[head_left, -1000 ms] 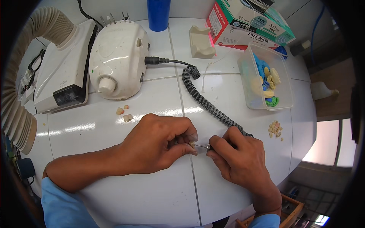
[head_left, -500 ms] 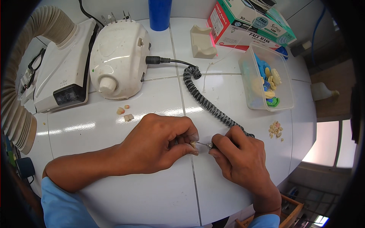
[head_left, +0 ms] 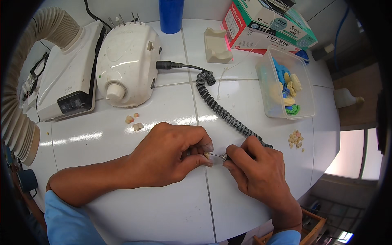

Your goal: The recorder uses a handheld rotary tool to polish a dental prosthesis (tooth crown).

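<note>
The glossy white tiled table carries a flat white boxy machine, a rounded white control unit, a blue cylindrical container, a beige notched holder, a dark grey coiled cable, a red-and-white cardboard box and a translucent rectangular plastic tub. Small cream pieces lie near the control unit, a yellowish cluster near the tub.

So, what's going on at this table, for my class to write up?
A person's left hand pinches a small pale piece. Their right hand grips a handheld tool, its thin metal bit pointing at the piece; contact is too small to tell. A coiled cord runs from the white unit toward the right hand. Loose pale pieces lie in two groups.
</note>
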The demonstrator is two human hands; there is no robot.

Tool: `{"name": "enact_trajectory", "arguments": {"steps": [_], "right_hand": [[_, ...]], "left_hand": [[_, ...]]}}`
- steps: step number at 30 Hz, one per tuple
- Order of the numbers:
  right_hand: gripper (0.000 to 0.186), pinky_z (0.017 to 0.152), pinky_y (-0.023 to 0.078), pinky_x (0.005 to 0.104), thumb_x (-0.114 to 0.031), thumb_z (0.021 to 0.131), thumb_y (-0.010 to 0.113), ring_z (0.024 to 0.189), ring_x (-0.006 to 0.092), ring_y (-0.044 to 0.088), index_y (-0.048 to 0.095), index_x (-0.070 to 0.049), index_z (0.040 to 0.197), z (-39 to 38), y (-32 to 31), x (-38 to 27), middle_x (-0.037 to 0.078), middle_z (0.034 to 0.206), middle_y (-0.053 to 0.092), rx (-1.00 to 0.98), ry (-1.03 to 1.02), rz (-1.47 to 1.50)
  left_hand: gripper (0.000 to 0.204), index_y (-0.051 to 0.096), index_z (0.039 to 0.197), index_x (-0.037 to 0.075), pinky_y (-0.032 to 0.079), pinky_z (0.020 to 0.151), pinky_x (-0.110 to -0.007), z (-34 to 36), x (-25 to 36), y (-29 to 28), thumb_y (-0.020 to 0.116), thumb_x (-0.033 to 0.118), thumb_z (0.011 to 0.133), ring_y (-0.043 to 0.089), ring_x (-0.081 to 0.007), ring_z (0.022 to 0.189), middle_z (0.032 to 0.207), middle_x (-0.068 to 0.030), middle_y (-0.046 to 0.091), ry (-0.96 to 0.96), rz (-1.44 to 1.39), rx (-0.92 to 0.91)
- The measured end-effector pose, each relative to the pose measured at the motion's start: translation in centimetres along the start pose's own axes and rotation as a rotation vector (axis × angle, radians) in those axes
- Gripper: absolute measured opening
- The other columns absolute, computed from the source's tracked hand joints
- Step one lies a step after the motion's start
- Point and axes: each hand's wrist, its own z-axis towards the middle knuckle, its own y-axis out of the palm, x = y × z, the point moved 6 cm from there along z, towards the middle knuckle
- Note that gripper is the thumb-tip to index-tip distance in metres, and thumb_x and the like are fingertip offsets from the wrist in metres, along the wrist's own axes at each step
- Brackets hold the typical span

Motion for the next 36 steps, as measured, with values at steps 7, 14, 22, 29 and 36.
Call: {"name": "enact_trajectory", "arguments": {"steps": [7, 14, 22, 29, 36], "right_hand": [[0.019, 0.050, 0.047, 0.0350, -0.029, 0.096, 0.084, 0.053, 0.0186, 0.056, 0.073, -0.015, 0.104, 0.04, -0.07, -0.02, 0.003, 0.084, 0.051, 0.002, 0.010, 0.005], [0.020, 0.050, 0.046, 0.0355, -0.029, 0.096, 0.084, 0.053, 0.0183, 0.055, 0.073, -0.015, 0.104, -0.07, 0.03, -0.06, 0.003, 0.084, 0.050, -0.017, 0.000, -0.002], [0.019, 0.050, 0.046, 0.0355, -0.029, 0.096, 0.084, 0.052, 0.0177, 0.053, 0.073, -0.016, 0.104, -0.06, -0.02, 0.00, 0.002, 0.083, 0.048, -0.013, -0.012, 0.002], [0.019, 0.050, 0.046, 0.0353, -0.030, 0.096, 0.084, 0.052, 0.0177, 0.055, 0.073, -0.017, 0.104, 0.06, -0.01, -0.08, 0.003, 0.083, 0.050, -0.018, -0.008, -0.026], [0.018, 0.050, 0.047, 0.0350, -0.029, 0.096, 0.084, 0.052, 0.0180, 0.056, 0.073, -0.017, 0.104, -0.07, -0.02, 0.01, 0.002, 0.083, 0.050, -0.004, -0.003, -0.008]], "left_hand": [[0.022, 0.074, 0.101, 0.003, 0.058, 0.061, -0.028, -0.03, -0.13, 0.02, 0.091, 0.009, 0.089, 0.074, -0.0142, 0.067, 0.087, -0.0057, 0.080, -0.009, -0.012, 0.004], [0.023, 0.074, 0.100, 0.004, 0.056, 0.060, -0.028, -0.01, 0.09, 0.02, 0.092, 0.010, 0.088, 0.072, -0.0144, 0.064, 0.086, -0.0050, 0.079, 0.018, 0.022, 0.013], [0.023, 0.073, 0.100, 0.005, 0.056, 0.059, -0.028, 0.02, -0.03, 0.03, 0.092, 0.011, 0.088, 0.071, -0.0146, 0.064, 0.085, -0.0050, 0.078, 0.013, 0.015, 0.012], [0.023, 0.074, 0.099, 0.005, 0.055, 0.059, -0.029, -0.04, -0.04, 0.02, 0.092, 0.012, 0.088, 0.070, -0.0144, 0.064, 0.084, -0.0051, 0.077, 0.025, 0.028, 0.016], [0.022, 0.073, 0.098, 0.005, 0.055, 0.058, -0.029, -0.02, 0.09, 0.09, 0.092, 0.012, 0.088, 0.069, -0.0146, 0.064, 0.084, -0.0054, 0.077, 0.019, 0.026, 0.015]]}}
